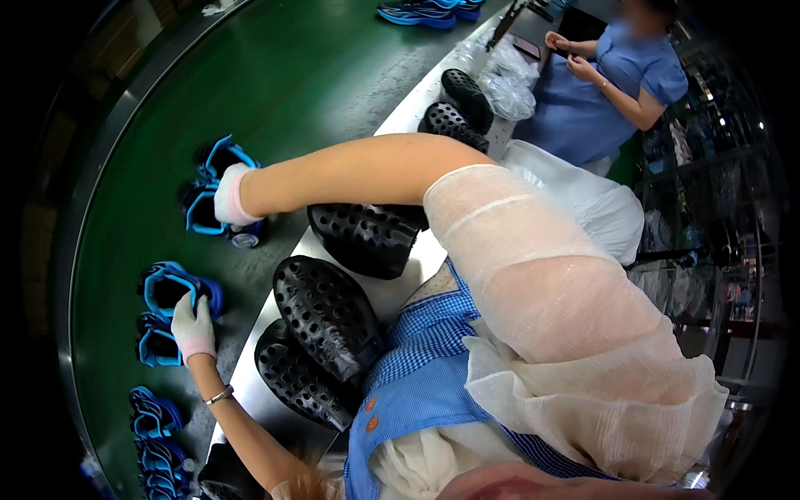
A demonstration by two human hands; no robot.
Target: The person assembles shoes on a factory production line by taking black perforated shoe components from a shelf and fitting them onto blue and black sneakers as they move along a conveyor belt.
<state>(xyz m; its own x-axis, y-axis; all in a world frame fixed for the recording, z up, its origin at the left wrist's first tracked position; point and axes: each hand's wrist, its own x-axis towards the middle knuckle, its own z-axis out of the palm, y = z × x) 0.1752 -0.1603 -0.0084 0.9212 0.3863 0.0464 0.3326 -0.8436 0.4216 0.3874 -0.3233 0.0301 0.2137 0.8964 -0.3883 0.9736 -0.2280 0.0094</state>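
My left hand [193,327], in a white glove with a pink cuff, grips the collar of a blue and black sports shoe [170,283]; its mate [158,343] stands just beside it. Farther up, my right hand [232,194], gloved the same way, is closed at a second pair of blue and black shoes [202,210]. Its fingertips are hidden behind the glove and wrist. Both pairs stand on a green belt [275,92]. My right forearm reaches across above several black rounded forms with round holes [325,312].
The black forms line a metal ledge [258,337] between me and the belt. More blue shoes stand at the lower left [154,414] and far end [417,12]. A co-worker in blue [583,104] sits at the upper right beside clear plastic bags [508,83].
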